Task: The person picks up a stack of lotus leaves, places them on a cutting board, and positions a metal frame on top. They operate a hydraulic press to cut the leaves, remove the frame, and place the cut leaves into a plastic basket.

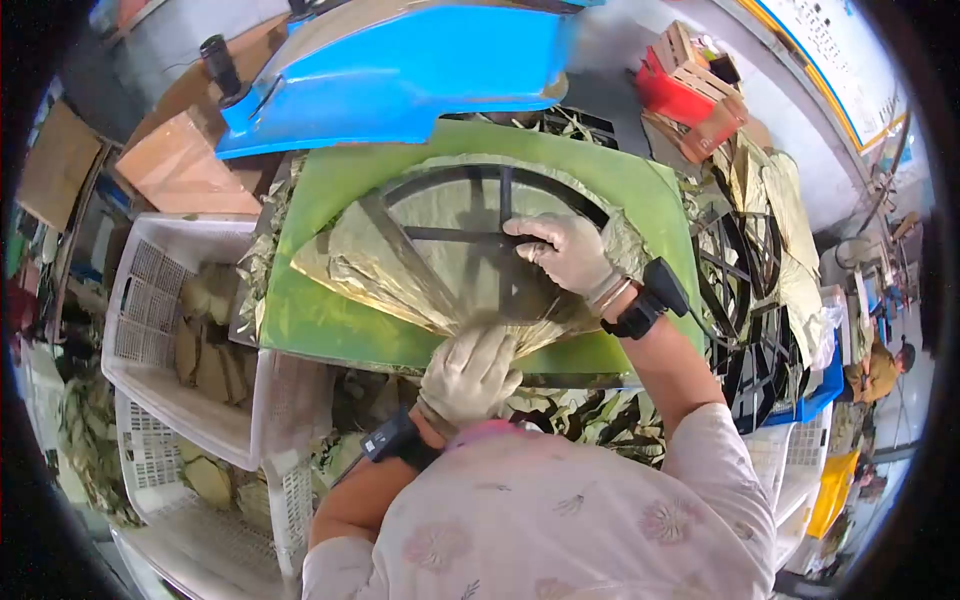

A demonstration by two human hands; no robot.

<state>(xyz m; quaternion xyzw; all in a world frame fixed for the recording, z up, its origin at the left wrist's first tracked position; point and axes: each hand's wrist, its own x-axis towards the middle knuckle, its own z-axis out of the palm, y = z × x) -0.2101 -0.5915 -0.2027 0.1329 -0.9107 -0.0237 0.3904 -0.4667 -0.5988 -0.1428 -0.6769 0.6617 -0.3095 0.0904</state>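
Observation:
A black ring-shaped frame with crossing bars lies over broad, dried, grey-green leaves on a green board. My right hand, in a pale glove, has its fingers curled at the bars near the middle of the frame. At the near edge, my left hand, also gloved, is bent over the gathered narrow end of the leaves; its fingertips are slightly blurred. The near part of the ring is hidden by leaf and hand. Dark devices are strapped to both wrists.
White plastic crates with leaf pieces stand at left. More black frames and dried leaves are stacked at right. A blue plastic sheet covers the far side, near a red box. Another person is far right.

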